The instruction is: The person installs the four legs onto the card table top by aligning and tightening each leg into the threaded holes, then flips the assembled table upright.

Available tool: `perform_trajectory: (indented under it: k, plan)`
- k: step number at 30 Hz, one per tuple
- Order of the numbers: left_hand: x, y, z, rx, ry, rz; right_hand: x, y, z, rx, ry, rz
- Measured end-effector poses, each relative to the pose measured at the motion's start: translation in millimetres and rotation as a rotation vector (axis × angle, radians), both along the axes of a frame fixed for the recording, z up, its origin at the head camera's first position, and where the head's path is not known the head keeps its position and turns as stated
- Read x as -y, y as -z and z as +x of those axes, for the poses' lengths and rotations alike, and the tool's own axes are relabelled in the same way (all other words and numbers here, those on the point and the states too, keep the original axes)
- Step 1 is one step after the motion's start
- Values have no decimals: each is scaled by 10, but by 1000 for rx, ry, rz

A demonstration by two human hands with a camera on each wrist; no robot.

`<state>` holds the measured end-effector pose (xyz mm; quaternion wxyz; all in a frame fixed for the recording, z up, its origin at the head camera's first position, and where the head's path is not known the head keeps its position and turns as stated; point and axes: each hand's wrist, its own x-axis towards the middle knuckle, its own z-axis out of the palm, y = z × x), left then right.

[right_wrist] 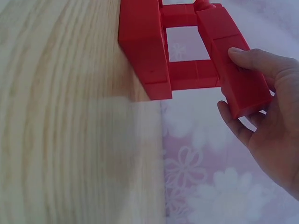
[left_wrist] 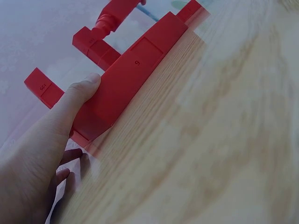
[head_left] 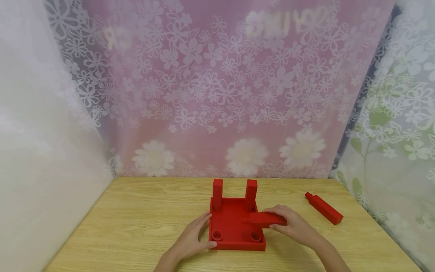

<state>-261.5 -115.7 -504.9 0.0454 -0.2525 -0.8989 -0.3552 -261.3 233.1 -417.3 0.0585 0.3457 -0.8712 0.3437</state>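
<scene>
A square red tray-like base (head_left: 238,246) lies on the table, with two red square legs (head_left: 218,192) standing upright at its far corners. Two round sockets (head_left: 217,235) show at its near corners. My left hand (head_left: 190,238) rests against the base's left side, fingers along the edge and thumb at the near corner; the left wrist view shows the thumb (left_wrist: 88,87) on the side wall. My right hand (head_left: 295,226) grips a loose red leg (right_wrist: 233,65) by its thick end. That leg is held sideways above the base, its narrow round peg pointing left.
Another red leg (head_left: 324,208) with a round peg lies on the right of the wooden table (head_left: 146,211). Flowered curtains (head_left: 231,94) hang behind the table's far edge and along the right. A pale sheet (head_left: 51,151) hangs along the left side.
</scene>
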Motion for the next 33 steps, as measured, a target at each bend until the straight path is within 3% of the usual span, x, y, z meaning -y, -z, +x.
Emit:
perform_trajectory:
  k: [16,33]
  plan:
    - [1,5,8,-12,1,6,401,-184,-76,-22,-53,163]
    - [7,6,2,3,-9,-16,746,-200,-103,-86,-110,279]
